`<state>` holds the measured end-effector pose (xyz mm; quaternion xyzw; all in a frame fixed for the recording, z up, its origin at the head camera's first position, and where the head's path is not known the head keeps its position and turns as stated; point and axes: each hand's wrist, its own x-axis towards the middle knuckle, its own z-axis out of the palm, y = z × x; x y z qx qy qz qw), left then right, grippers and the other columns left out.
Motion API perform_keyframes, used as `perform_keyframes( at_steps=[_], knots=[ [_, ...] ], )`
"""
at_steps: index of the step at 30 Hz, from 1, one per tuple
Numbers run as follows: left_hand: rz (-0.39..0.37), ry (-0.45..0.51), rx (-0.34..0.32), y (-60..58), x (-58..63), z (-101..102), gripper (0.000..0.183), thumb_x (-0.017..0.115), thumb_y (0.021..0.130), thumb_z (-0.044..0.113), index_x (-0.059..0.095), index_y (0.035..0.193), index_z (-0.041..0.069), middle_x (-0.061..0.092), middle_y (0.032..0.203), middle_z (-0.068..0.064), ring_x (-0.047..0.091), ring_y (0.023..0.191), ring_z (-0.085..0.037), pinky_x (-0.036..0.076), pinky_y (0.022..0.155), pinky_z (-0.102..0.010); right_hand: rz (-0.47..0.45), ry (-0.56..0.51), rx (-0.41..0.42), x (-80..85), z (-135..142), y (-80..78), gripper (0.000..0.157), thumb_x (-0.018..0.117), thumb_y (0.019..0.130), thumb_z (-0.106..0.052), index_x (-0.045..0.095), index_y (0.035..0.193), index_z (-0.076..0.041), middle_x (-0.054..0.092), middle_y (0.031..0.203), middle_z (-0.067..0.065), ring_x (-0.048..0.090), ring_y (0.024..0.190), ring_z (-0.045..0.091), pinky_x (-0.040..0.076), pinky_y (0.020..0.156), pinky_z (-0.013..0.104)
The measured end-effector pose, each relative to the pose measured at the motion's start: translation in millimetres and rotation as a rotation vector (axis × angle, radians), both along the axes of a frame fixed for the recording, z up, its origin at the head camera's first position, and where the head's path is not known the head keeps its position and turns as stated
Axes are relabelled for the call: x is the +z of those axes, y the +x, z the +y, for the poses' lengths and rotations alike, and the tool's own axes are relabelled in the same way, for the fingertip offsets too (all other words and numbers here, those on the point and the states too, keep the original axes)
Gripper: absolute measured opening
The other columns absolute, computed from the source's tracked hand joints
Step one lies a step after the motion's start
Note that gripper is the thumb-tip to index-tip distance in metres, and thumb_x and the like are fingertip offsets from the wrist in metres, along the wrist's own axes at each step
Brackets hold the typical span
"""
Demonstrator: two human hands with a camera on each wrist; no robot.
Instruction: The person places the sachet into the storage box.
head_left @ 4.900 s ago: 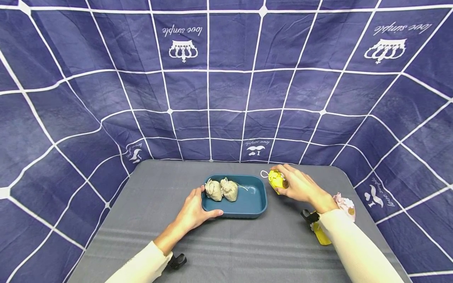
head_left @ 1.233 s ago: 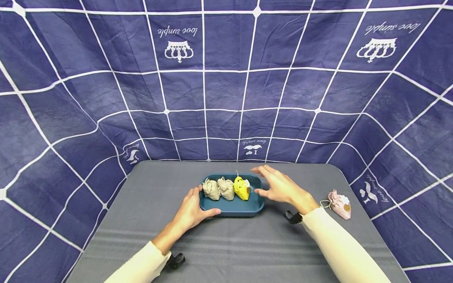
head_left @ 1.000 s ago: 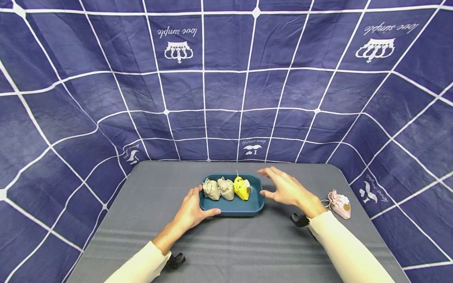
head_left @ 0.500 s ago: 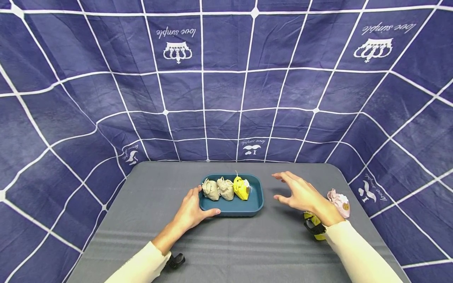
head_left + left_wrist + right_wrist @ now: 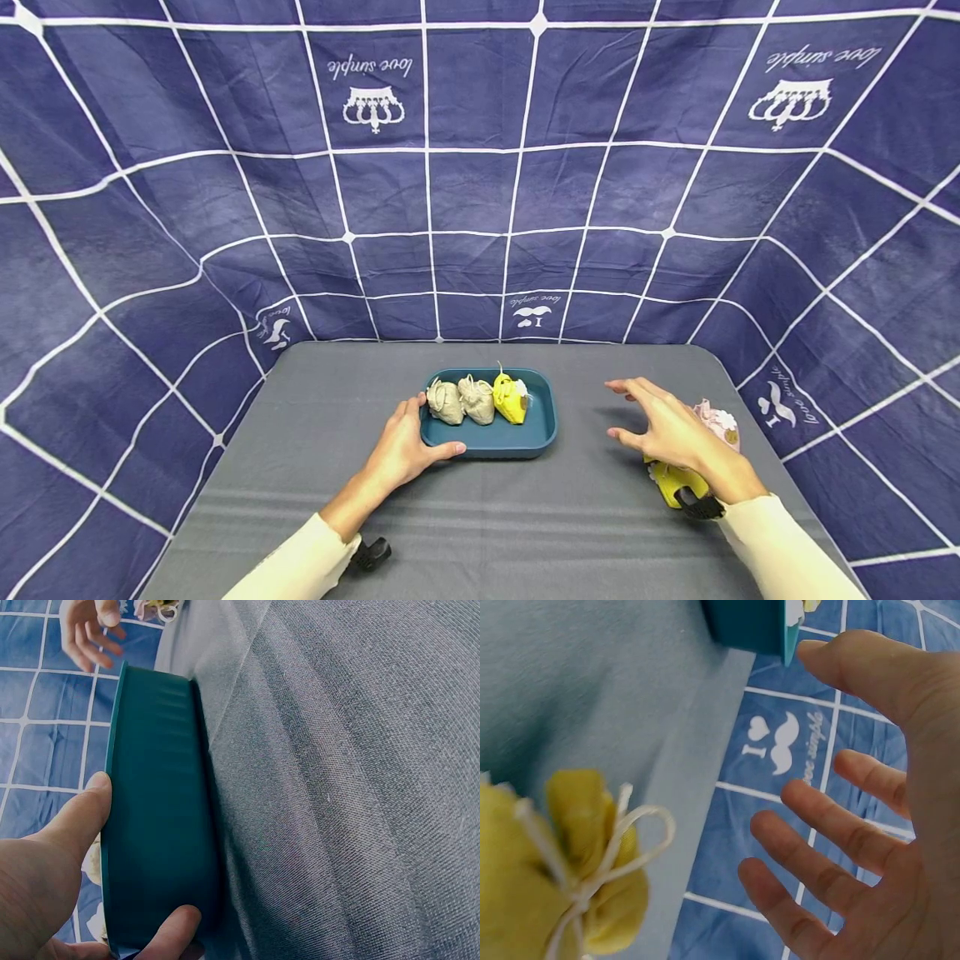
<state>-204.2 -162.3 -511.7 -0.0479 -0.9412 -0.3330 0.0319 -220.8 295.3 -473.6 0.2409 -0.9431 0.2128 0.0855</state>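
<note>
Blue tray (image 5: 487,438), smooth, round-cornered, near the surface's (image 5: 525,525) far edge; inside, three tied pouches (image 5: 477,402), two beige, one yellow. I see the left hand (image 5: 405,446) gripping its left end; right hand (image 5: 667,427) empty, fingers parted, near a loose yellow pouch (image 5: 675,485) toward the right edge.

Head cam: high on the near side of the surface (image 5: 480,517), facing forward and down, widest; takes in left hand (image 5: 405,446) and right hand (image 5: 667,425). Left wrist cam: rolled sideways, low, close on the tray (image 5: 154,802), near side. Right wrist cam: also rolled, close on right hand, facing far edge. All three share tray and backdrop cloth (image 5: 480,192).
</note>
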Motion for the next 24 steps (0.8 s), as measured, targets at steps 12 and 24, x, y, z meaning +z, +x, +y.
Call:
perform_keyframes(
  at_steps=[12, 24],
  knots=[
    [0.002, -0.004, -0.004, 0.5, -0.7, 0.5, 0.12, 0.108, 0.08, 0.052, 0.051, 0.164, -0.013, 0.063, 0.156, -0.037, 0.068, 0.142, -0.056, 0.057, 0.123, -0.064, 0.111, -0.007, -0.016, -9.7, 29.8, 27.5, 0.071, 0.105, 0.086, -0.028, 0.073, 0.148, -0.013, 0.08, 0.138, 0.006, 0.082, 0.114, 0.035, 0.068, 0.096, 0.057],
    [-0.002, -0.009, -0.003, -0.3, -0.1, -0.1, 0.122, 0.108, 0.08, 0.054, 0.05, 0.164, -0.013, 0.063, 0.156, -0.037, 0.068, 0.142, -0.056, 0.058, 0.122, -0.065, 0.044, 0.03, -0.155, -14.6, 51.3, 52.5, 0.072, 0.106, 0.084, -0.04, 0.075, 0.146, -0.02, 0.079, 0.126, 0.006, 0.078, 0.106, 0.028, 0.062, 0.076, 0.049]
  ],
)
